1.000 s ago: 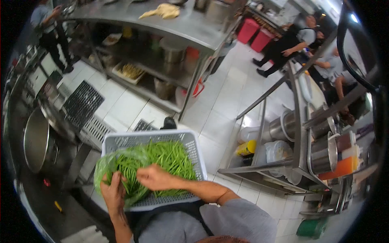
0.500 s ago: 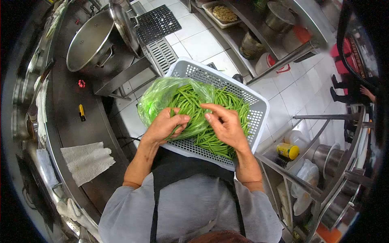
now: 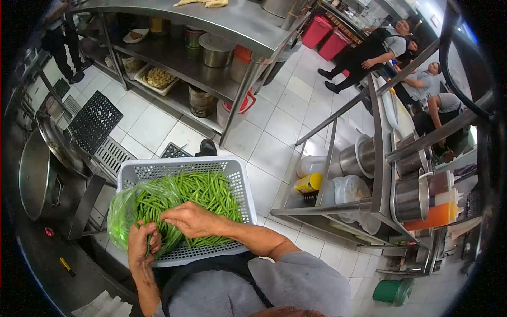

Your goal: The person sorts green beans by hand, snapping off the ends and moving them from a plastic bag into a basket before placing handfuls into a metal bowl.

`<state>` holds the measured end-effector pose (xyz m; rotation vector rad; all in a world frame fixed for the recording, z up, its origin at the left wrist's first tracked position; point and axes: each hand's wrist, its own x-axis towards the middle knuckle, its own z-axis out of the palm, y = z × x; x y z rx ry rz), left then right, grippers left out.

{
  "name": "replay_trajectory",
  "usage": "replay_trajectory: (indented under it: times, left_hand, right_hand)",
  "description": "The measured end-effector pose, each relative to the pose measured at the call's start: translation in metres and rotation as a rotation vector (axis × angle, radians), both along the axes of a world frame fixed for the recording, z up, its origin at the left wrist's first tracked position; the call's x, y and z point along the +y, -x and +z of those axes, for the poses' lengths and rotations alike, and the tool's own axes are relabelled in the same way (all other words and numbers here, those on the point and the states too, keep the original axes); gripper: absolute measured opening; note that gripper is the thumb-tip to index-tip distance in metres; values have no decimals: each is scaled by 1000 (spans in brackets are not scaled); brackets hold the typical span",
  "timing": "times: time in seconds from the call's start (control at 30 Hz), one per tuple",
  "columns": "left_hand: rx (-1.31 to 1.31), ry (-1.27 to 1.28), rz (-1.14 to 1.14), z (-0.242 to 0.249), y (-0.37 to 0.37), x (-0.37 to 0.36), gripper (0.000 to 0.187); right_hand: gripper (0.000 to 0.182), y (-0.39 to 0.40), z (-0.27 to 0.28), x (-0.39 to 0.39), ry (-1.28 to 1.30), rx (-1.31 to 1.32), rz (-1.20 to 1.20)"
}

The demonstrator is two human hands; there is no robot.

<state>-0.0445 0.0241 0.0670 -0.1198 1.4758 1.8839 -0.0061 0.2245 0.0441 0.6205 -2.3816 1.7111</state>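
Note:
Long green beans (image 3: 208,193) fill a grey-white perforated plastic basket (image 3: 247,190) in front of my body. A clear green-tinted plastic bag (image 3: 120,219) lies inside it on the left, its mouth spread around part of the beans. My left hand (image 3: 143,242) is closed around a few green beans at the near side of the bag. Just right of it and slightly higher, my right hand (image 3: 193,219) is closed, thumb and fingertips pinched together over the beans. Whatever sits in that pinch is too small to make out.
A big steel pot (image 3: 37,174) stands at the left beside a counter holding a yellow cutter (image 3: 67,267). Ahead is a steel shelf table (image 3: 211,21) with containers. At right, a metal rack (image 3: 338,211) holds pots and a yellow-lidded jar (image 3: 308,183). Several people stand farther back.
The view has swung right, so the basket appears lower and farther left. My right hand's fingers, apart before, have come together. My left hand stays closed on beans.

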Motion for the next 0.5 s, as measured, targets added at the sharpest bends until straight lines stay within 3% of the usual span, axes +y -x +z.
replay_trajectory:
  times: [0.2, 0.3, 0.37, 0.43, 0.5]
  left_hand:
    - [-100, -42, 31, 2, -4, 4, 21]
    - [2, 164, 37, 9, -13, 17, 19]
    - [234, 271, -40, 1, -23, 27, 17]
    - [212, 240, -74, 8, -33, 38, 18]
    - [204, 203, -123, 16, -36, 35, 21]
  right_hand:
    - [10, -2, -4, -3, 3, 17, -47]
    - [8, -1, -7, -7, -68, 9, -128]
    - [8, -2, -12, -9, -100, -4, -174]
    - [11, 3, -18, -10, -59, -177, -316]
    - [13, 9, -18, -2, 119, -101, -414]
